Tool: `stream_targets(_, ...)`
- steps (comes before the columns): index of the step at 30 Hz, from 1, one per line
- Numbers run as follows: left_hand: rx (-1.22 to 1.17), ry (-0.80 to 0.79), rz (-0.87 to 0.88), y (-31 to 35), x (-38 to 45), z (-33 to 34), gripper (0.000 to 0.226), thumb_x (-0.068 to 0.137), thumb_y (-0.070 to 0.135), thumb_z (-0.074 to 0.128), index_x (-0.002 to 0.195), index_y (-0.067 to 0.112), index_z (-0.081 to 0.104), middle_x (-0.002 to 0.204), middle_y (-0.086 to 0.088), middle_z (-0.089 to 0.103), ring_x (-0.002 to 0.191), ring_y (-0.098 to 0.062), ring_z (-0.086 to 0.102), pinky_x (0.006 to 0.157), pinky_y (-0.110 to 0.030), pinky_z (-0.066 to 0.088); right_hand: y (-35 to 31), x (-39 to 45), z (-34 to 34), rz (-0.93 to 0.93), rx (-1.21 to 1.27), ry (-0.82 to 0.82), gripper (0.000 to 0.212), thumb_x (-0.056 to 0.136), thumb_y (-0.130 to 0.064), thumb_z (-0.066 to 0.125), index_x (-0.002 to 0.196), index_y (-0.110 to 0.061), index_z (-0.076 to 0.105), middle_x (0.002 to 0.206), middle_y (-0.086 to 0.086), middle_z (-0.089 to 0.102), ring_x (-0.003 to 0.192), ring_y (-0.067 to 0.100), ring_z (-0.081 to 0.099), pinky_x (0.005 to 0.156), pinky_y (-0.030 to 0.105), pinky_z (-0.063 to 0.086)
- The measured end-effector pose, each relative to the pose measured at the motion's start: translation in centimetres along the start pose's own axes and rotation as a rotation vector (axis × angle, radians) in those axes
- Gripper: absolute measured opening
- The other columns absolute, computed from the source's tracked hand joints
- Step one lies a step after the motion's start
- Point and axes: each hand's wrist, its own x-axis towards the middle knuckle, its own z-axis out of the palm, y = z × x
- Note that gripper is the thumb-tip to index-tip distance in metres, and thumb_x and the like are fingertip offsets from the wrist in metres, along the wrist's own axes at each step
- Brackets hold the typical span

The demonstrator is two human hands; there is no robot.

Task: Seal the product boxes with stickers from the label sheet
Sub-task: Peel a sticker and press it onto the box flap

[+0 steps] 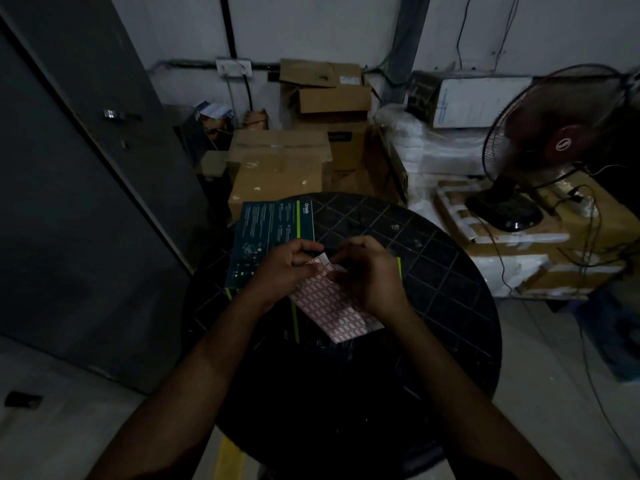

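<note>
Both hands meet over a round black table (450, 271) with a grid-patterned top. The left hand (287, 268) pinches the upper left corner of the sheet (332, 303) — a pale strip printed with rows of small reddish stickers — between thumb and fingers. The right hand (367, 271) curls over the sheet's upper right edge, its fingertips pressed together at the top corner; whether they grip a single sticker or the sheet itself I cannot tell, since the light is dim and the fingers cover the spot. The sheet runs from the hands down and to the right, its far end lying free above the table.

Under the hands lies a dark teal box (270, 233) with a green stripe and white print, flat on the table's left part. A second dark box (311, 327) with green edges sits just nearer, partly beneath the sheet and the wrists; its outline is hard to make out.

Behind the table stand stacked cartons (277, 168), some open at the top. To the right, a fan (554, 140) rests on a taped carton — cords trail from it across the floor. A grey door (86, 168) fills the left side.
</note>
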Motion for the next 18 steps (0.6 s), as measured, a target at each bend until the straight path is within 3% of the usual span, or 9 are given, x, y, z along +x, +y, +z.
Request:
stream_targets(5, 0.001, 0.017, -0.011, 0.10, -0.08, 0.07, 0.032, 0.087, 0.005, 0.071, 0.115, 0.017, 0.064, 0.097, -0.007, 0.077, 0.091, -0.023, 0.073, 0.086, -0.043, 0.056, -0.26, -0.14, 0.01, -0.026, -0.017, -0.014, 0.027, 0.076, -0.012, 0.085, 0.101, -0.012, 0.076, 0.115, -0.001, 0.063, 0.098, 0.008, 0.064, 0.081, 0.012, 0.051)
stream_targets(18, 0.029, 0.051, -0.020, 0.03, 0.20, 0.39, 0.029, 0.087, 0.007, 0.071, 0.114, 0.016, 0.066, 0.093, -0.005, 0.077, 0.085, -0.019, 0.074, 0.077, -0.035, 0.057, -0.65, -0.17, 0.07, -0.037, -0.028, 0.011, 0.016, 0.076, -0.004, 0.082, 0.090, -0.010, 0.076, 0.125, 0.004, 0.065, 0.107, 0.013, 0.065, 0.086, 0.011, 0.049)
